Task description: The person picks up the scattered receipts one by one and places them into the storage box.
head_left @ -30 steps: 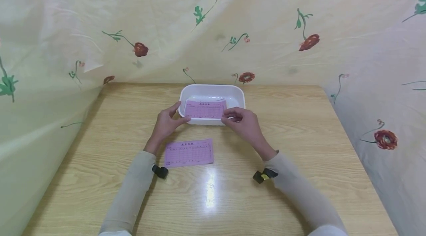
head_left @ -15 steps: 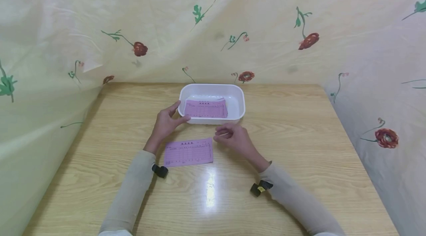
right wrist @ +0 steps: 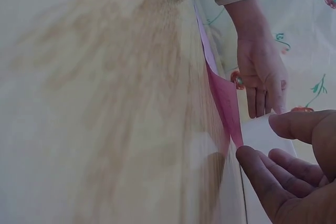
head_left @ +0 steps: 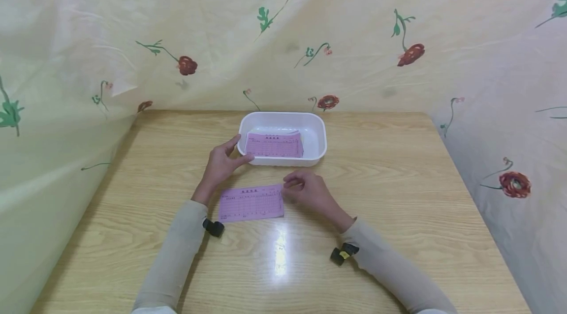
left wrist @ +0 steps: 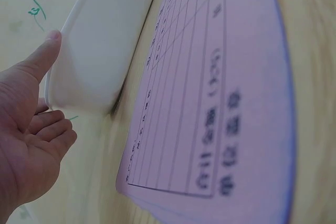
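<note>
While the left hand (head_left: 220, 166) rests against the near left corner of the white tray (head_left: 315, 150), its fingers are straight and loosely spread, and its thumb tip touches the tray's outer wall; the left wrist view shows the thumb (left wrist: 41, 59) laid along the white rim, with nothing held. Inside the tray lies a stack of pink slips (head_left: 274, 145), flat and printed side up, filling the left and middle of it.

Nearer the person, on the table (head_left: 398, 215), a single pink slip (head_left: 251, 203) lies flat between the two forearms, just in front of the tray and apart from it. Its left edge sits close to the left wrist and the small black camera (head_left: 213, 228) strapped there.

At the slip's upper right corner is the right hand (head_left: 308, 190), fingers curled inward with the tips drawn together. The right wrist view shows that corner of the slip lifted off the wood, with the fingers (right wrist: 260, 174) right at it; whether they already pinch the paper or only touch it I cannot tell. The right sleeve (head_left: 390, 269) runs back along the table toward the person.

Floral cloth (head_left: 354, 33) hangs behind and to both sides.
</note>
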### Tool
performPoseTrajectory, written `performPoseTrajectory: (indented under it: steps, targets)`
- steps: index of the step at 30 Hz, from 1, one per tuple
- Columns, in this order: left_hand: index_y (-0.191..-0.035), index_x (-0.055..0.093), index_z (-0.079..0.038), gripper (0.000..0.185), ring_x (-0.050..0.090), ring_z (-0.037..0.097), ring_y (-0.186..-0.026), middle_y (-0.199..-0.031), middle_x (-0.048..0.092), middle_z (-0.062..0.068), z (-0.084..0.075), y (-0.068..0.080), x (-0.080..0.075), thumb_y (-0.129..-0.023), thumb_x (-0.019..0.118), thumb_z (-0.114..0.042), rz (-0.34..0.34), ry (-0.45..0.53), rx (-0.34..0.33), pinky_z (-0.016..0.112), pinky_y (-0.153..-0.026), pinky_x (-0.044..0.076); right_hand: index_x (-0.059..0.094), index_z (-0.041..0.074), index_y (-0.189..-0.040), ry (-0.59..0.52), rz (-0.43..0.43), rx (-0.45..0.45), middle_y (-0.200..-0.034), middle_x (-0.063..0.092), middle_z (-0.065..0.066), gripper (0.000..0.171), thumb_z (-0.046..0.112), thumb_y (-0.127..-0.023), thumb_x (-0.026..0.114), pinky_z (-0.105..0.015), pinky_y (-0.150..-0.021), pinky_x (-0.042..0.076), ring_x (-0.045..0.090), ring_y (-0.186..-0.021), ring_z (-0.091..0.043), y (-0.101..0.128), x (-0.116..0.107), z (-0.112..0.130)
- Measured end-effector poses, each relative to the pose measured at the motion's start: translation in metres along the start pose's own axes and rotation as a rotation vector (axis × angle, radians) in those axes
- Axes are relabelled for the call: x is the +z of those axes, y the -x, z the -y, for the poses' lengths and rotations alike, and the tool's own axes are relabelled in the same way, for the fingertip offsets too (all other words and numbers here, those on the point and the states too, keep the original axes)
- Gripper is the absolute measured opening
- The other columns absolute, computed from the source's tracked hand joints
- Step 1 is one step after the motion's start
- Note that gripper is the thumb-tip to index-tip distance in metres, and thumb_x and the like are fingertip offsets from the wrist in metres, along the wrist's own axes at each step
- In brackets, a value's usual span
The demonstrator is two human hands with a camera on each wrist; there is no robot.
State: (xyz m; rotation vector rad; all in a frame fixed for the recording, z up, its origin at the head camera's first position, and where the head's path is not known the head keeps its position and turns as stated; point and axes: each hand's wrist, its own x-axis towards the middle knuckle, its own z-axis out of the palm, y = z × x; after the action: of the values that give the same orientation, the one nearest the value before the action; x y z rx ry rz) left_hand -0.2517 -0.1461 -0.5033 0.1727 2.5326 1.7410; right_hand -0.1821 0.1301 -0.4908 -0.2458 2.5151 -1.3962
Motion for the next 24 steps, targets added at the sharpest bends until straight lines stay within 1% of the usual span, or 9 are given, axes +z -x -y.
performPoseTrajectory:
  steps: [7, 10, 14, 18, 24]
  targets:
    - [-0.155, 0.042, -0.009, 0.09, 0.032, 0.026, -0.151, -0.162, 0.037, 0.004, -0.0004, -0.0002, -0.0009, -0.083, 0.085, -0.042, 0.008, -0.006, -0.015, 0.042, -0.124, 0.032, 0.074, 0.009, -0.109, 0.025, 0.007, 0.01, -0.098, 0.077, -0.001, 0.026, 0.016, -0.085, 0.083, -0.03, -0.079, 0.062, 0.073, -0.086, -0.014, -0.0011, 0.0029, -0.0002]
    - [-0.155, 0.042, -0.009, 0.089, 0.032, 0.026, -0.151, -0.163, 0.037, 0.004, -0.0001, -0.0001, -0.0012, -0.084, 0.084, -0.041, 0.011, -0.004, -0.015, 0.043, -0.124, 0.032, 0.074, 0.009, -0.108, 0.019, 0.009, 0.021, -0.098, 0.077, -0.001, 0.026, 0.015, -0.085, 0.083, -0.032, -0.081, 0.063, 0.074, -0.087, -0.015, -0.0016, 0.0041, -0.0001]
    - [-0.155, 0.042, -0.011, 0.088, 0.032, 0.026, -0.152, -0.163, 0.037, 0.003, 0.0, 0.0002, -0.0016, -0.084, 0.084, -0.04, 0.012, -0.003, -0.017, 0.043, -0.124, 0.032, 0.074, 0.009, -0.107, 0.032, 0.016, 0.013, -0.097, 0.077, -0.001, 0.026, 0.014, -0.084, 0.083, -0.033, -0.082, 0.062, 0.073, -0.089, -0.016, -0.0022, 0.0052, 0.0005]
    - [-0.156, 0.042, -0.012, 0.089, 0.032, 0.026, -0.152, -0.163, 0.037, 0.003, 0.0001, -0.0001, -0.0021, -0.084, 0.084, -0.042, 0.014, -0.005, -0.025, 0.044, -0.124, 0.032, 0.074, 0.009, -0.107, 0.044, 0.036, 0.001, -0.096, 0.076, -0.001, 0.027, 0.014, -0.082, 0.084, -0.031, -0.081, 0.062, 0.072, -0.088, -0.015, -0.0033, 0.006, 0.0014]
    - [-0.155, 0.042, -0.01, 0.089, 0.032, 0.027, -0.151, -0.162, 0.037, 0.004, -0.0002, -0.0003, -0.0024, -0.084, 0.084, -0.042, 0.015, 0.0, -0.019, 0.043, -0.124, 0.032, 0.073, 0.007, -0.111, 0.036, 0.061, 0.024, -0.097, 0.076, -0.001, 0.033, 0.013, -0.081, 0.085, -0.03, -0.078, 0.062, 0.071, -0.084, -0.014, -0.0068, 0.0086, 0.0051]
